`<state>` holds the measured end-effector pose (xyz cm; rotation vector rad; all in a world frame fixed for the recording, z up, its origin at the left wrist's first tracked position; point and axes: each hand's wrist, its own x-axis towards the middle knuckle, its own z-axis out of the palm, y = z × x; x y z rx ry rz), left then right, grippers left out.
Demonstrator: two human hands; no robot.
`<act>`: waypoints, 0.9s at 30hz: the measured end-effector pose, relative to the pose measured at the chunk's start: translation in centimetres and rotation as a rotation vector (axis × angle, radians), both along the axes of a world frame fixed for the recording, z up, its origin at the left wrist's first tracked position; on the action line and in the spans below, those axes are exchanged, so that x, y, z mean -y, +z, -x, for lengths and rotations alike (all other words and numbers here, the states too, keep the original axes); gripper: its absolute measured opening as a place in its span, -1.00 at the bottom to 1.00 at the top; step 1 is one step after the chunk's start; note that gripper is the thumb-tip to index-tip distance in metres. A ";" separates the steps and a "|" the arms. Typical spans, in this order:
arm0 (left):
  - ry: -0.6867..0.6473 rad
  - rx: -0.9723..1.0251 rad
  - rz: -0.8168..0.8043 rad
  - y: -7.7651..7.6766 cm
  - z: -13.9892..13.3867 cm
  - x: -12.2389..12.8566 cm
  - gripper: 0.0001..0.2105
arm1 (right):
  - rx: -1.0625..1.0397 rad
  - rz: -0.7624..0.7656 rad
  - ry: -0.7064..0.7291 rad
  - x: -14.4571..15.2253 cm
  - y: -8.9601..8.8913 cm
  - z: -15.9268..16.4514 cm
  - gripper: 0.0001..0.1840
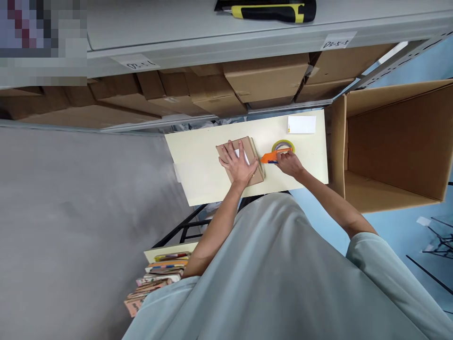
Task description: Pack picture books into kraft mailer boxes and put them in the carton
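A worker in a pale grey-green shirt stands over a cream surface (201, 163), left hand (239, 166) laid on a flat brown package (251, 150) near the middle of it. The fingers of that hand are spread wide, pressing from above rather than gripping, and partly cover a white label (247, 157). The right hand's fingers (288, 163) are curled closed around an orange tool (269, 156), apparently a tape dispenser, its front end just beside the package's right edge. A yellow-green tape roll (283, 141) shows behind it; whether it is mounted on the tool cannot be told. A white card (302, 125) lies near the far edge of the surface, and a large open carton (396, 146) stands to the right. Brown boxes (265, 78) line the rack beyond, beneath a shelf (198, 35) carrying a yellow-and-black cutter (272, 12).

The step in hand looks to be steadying the package while the tool is held ready at its edge. The next move would call for firm pressure from the left palm, the tool's front lined up with that edge, and the left fingers clear of it.
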<state>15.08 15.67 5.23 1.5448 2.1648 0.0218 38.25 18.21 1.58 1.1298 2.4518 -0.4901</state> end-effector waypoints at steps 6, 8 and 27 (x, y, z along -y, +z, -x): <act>0.010 0.034 -0.002 0.0 0.1 0.0 -0.01 | 0.015 -0.010 0.057 -1.4 0.2 -2.1 -0.44; 0.016 0.053 0.001 0.0 0.1 0.0 0.00 | 0.040 -0.009 0.114 -2.3 0.5 -4.5 -0.50; -0.049 0.061 -0.021 -0.4 -1.3 1.0 -0.04 | 0.107 0.093 -0.056 -1.7 2.7 -2.3 -0.45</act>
